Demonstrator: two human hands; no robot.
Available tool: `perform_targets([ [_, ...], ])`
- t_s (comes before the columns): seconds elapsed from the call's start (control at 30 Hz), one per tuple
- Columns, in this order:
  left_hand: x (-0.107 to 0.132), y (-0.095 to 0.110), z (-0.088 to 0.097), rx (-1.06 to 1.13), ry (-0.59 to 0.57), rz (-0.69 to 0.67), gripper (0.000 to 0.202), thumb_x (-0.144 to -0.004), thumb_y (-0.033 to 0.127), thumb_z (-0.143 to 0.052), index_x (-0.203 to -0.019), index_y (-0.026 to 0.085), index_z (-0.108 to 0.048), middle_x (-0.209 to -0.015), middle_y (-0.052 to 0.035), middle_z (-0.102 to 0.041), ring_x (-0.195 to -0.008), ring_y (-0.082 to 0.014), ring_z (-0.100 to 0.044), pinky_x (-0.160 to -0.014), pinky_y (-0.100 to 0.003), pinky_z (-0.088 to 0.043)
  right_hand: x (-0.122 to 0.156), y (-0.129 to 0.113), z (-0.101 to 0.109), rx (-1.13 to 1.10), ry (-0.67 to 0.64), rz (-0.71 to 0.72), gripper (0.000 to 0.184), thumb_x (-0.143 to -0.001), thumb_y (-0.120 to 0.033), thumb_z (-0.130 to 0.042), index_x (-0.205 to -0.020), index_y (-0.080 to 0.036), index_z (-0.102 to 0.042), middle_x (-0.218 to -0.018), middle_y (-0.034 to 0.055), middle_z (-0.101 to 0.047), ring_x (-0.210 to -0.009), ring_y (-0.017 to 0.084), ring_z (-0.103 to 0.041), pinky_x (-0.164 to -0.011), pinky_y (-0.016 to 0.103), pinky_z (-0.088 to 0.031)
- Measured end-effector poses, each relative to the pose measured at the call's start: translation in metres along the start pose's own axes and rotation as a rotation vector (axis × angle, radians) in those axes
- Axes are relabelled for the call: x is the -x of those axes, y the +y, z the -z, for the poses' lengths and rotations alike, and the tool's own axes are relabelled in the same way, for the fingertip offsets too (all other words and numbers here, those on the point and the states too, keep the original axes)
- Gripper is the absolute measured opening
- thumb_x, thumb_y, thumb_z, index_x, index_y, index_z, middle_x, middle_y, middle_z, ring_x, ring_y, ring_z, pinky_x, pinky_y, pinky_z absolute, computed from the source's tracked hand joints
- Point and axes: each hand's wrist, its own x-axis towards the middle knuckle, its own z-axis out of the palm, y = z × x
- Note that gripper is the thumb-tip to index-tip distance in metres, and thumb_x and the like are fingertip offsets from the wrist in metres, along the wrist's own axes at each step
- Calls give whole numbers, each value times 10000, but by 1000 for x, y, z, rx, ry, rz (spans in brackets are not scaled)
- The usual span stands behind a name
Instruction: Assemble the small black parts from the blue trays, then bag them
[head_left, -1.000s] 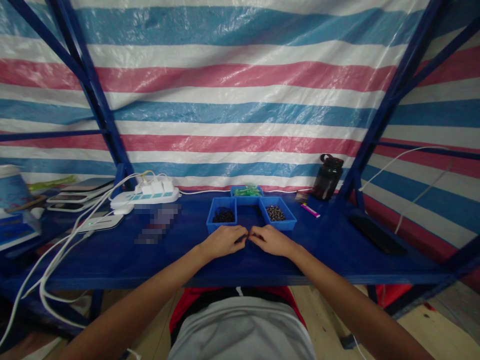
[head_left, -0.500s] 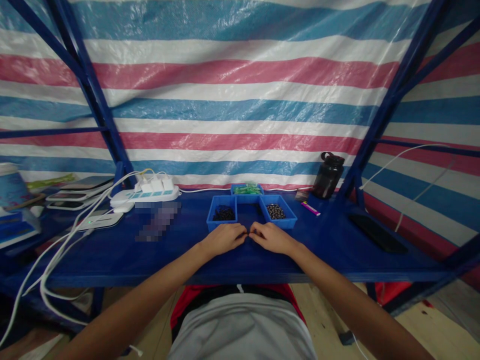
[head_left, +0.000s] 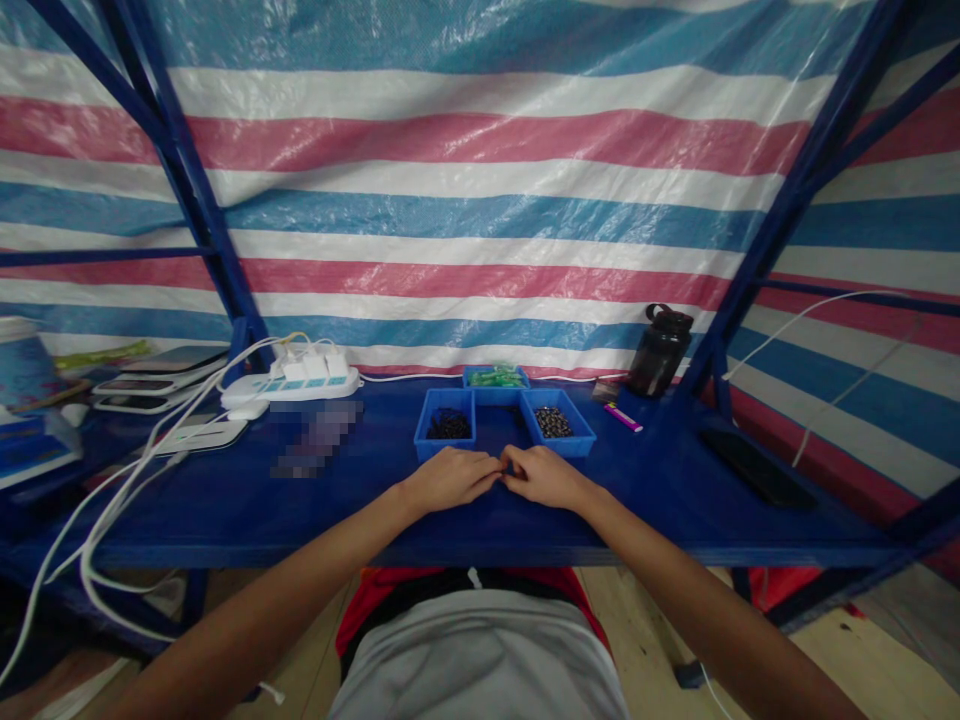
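My left hand (head_left: 454, 475) and my right hand (head_left: 541, 475) rest on the blue table (head_left: 360, 500), fingertips pinched together and meeting in the middle. What they pinch is too small to make out. Just beyond them stand three small blue trays: the left tray (head_left: 445, 424) holds dark small parts, the right tray (head_left: 559, 424) holds dark beads or parts, and the rear tray (head_left: 494, 380) holds green pieces.
A white power strip (head_left: 292, 384) with chargers and white cables (head_left: 120, 490) lies at the left. Phones (head_left: 142, 385) lie stacked far left. A dark bottle (head_left: 658, 350) and a pink lighter (head_left: 621, 418) sit at the right, with a black phone (head_left: 757, 468) further right.
Both hands have stayed together at the table's middle, with only slight finger movement. The camera view shifted a little.
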Motion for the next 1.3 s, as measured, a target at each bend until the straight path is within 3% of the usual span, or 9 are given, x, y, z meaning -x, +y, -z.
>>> perform_targets([
  [0.4,0,-2,-2,-64,23,122,137,-932,286,-433,-897,198,-531,-676,5,-619,-625,-152,-621,-559,-209,-403,1,0,5,-42,38,-1,68,-873,-226,-515,-911,-190,-558,-647,-25,-611,-607,124,-576,-572,218,-321],
  [0.63,0,-4,-6,-101,-36,103,115,-915,278,-458,-923,200,-542,-707,-9,-637,-663,-167,-637,-581,-217,-417,3,-5,5,-101,60,56,117,-893,-292,-514,-956,-201,-552,-635,-36,-601,-572,114,-561,-553,212,-332],
  [0.9,0,-2,-4,-84,-9,161,145,-935,303,-440,-907,203,-541,-692,0,-618,-645,-160,-622,-579,-215,-414,1,0,6,-8,41,6,110,-894,-237,-505,-968,-197,-575,-655,-20,-625,-602,127,-577,-574,221,-326],
  [1.3,-1,0,1,12,21,-22,192,-971,272,-385,-1025,213,-560,-967,-23,-580,-891,-135,-586,-734,-204,-442,-1,2,-1,17,-6,57,177,-904,-359,-539,-889,-185,-570,-715,12,-656,-653,154,-609,-577,231,-321],
])
